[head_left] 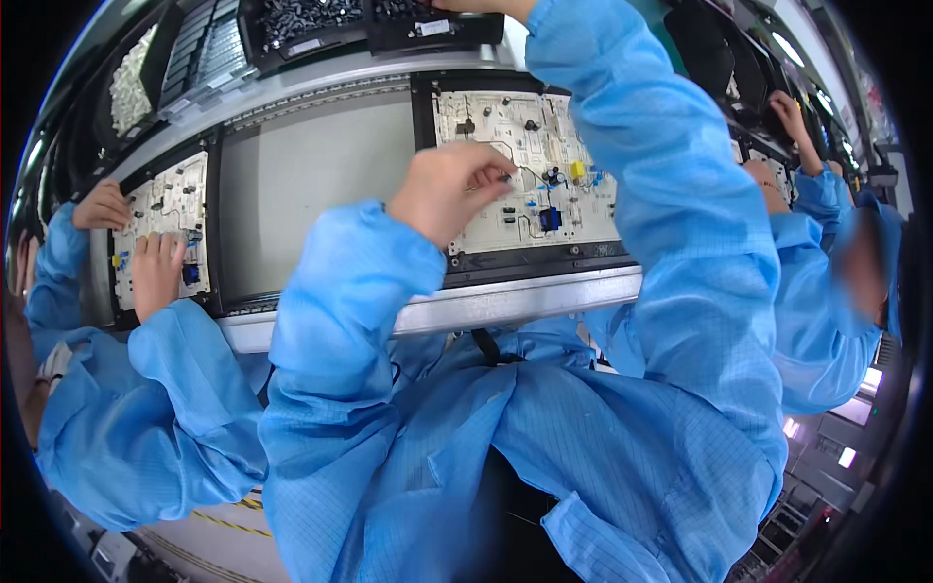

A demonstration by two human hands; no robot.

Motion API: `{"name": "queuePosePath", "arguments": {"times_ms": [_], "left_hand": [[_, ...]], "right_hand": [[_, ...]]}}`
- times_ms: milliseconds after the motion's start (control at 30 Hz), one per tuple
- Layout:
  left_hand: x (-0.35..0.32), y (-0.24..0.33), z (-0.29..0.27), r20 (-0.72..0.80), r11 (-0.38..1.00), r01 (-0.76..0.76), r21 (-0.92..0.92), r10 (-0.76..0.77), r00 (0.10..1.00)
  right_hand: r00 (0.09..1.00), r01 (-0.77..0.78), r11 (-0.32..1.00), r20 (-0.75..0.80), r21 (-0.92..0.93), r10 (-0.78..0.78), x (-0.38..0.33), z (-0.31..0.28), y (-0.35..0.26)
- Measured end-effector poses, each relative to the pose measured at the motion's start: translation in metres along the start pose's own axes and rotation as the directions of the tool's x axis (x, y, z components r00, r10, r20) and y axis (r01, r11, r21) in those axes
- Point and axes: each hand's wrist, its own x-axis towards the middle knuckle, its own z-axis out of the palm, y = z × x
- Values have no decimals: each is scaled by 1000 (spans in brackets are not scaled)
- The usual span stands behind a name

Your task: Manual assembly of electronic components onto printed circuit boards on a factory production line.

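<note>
My left hand [442,191] is over a pale circuit board [476,233], its thumb and fingers closed in a pinch. A small dark component [505,178] shows at the fingertips. The board sits in a black frame [535,257] and carries a yellow block part [578,170], a blue part [550,220] and several small dark parts. My right arm stretches far forward across the board's right side. At the top edge my right hand [486,4] reaches over a black bin [432,37] of small dark parts; the picture cuts off most of it, so its grip is hidden.
Another black bin [301,29] of dark parts and a bin of white parts [132,78] stand along the back. A metal rail [525,295] edges the line in front of me. Co-workers in blue sit left and right; the left one's hands touch another board [185,209].
</note>
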Motion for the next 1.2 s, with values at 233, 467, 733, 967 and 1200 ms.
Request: {"name": "queuePosePath", "arguments": {"times_ms": [233,467,733,967,1200], "left_hand": [[-35,13,32,22,993,95,65,-97,995],[-41,22,51,7,920,-50,389,51,999],[-36,16,52,-140,935,-28,353,82,987],[-30,21,47,-100,865,20,502,35,994],[-29,22,47,-96,801,43,597,18,995]], "right_hand": [[945,60,932,320,-358,62,18,-23,-34],[944,8,963,-318,271,81,-18,-15,-8],[853,-4,823,-427,569,300,-139,-64,-64],[686,-336,654,-299,678,663,-224,-17,-88],[711,-275,706,-356,653,607,-233,-18,-88]]}}
